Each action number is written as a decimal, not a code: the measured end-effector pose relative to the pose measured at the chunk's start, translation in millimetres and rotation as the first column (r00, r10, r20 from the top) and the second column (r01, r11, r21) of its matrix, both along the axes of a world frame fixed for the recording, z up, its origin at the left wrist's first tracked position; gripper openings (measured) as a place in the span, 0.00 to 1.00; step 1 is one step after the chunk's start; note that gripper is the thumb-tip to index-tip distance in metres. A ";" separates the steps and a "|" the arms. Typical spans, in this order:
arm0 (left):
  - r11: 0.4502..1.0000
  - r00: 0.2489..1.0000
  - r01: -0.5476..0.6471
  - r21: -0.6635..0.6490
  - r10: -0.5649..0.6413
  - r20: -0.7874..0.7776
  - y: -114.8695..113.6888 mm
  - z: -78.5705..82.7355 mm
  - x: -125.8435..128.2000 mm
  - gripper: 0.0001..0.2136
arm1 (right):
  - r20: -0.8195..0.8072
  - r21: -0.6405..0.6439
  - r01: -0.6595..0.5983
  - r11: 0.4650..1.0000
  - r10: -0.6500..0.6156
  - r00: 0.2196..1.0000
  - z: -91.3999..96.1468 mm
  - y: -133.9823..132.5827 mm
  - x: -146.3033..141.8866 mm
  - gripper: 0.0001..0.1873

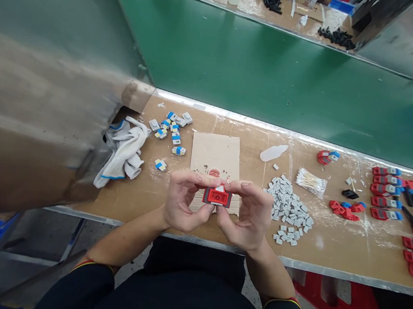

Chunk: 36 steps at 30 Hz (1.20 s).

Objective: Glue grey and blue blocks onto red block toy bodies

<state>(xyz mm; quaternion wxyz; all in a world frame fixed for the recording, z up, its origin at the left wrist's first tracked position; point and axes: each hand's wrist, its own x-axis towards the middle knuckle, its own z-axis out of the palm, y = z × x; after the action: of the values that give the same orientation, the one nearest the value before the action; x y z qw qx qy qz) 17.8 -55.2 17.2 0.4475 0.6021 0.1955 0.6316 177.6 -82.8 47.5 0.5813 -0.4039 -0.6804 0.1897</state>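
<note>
Both my hands hold one small red plastic part (218, 195) with a grey-white piece on its top, just above the near edge of the brown worktable (329, 251). My left hand (183, 201) grips its left end with fingers curled over it. My right hand (250, 213) pinches its right end the same way. A cardboard sheet (214, 153) lies on the table right behind the part, with a small red-ringed dish (214, 173) on it.
A heap of small grey pieces (289, 207) lies right of my hands. Blue-and-white pieces (172, 129) and white gloves (125, 151) lie left. Cotton swabs (310, 181) and red and blue parts (387, 193) sit right. A green conveyor belt (274, 73) runs behind; another person's hands are at the far side.
</note>
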 end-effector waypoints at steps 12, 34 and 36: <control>0.995 0.999 -0.030 0.092 0.026 0.038 -0.5 -4.7 5.4 0.30 | 0.056 0.072 0.078 0.994 -0.082 0.995 3.5 -1.3 -10.0 0.35; 0.979 0.973 -0.192 -0.068 0.198 0.115 9.8 20.3 -9.9 0.18 | 0.026 0.036 -0.051 0.998 0.050 0.998 2.1 3.1 11.0 0.37; 0.957 0.940 -0.219 -0.191 0.260 0.223 12.9 28.3 -34.8 0.16 | 0.041 0.051 -0.007 0.999 0.005 0.999 13.4 7.7 29.5 0.33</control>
<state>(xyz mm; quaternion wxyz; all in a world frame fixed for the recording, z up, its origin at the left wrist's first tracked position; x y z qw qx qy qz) -17.0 -42.3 45.4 0.4356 0.4523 0.2616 0.7330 207.0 -75.1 61.0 0.5770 -0.3907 -0.6978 0.1658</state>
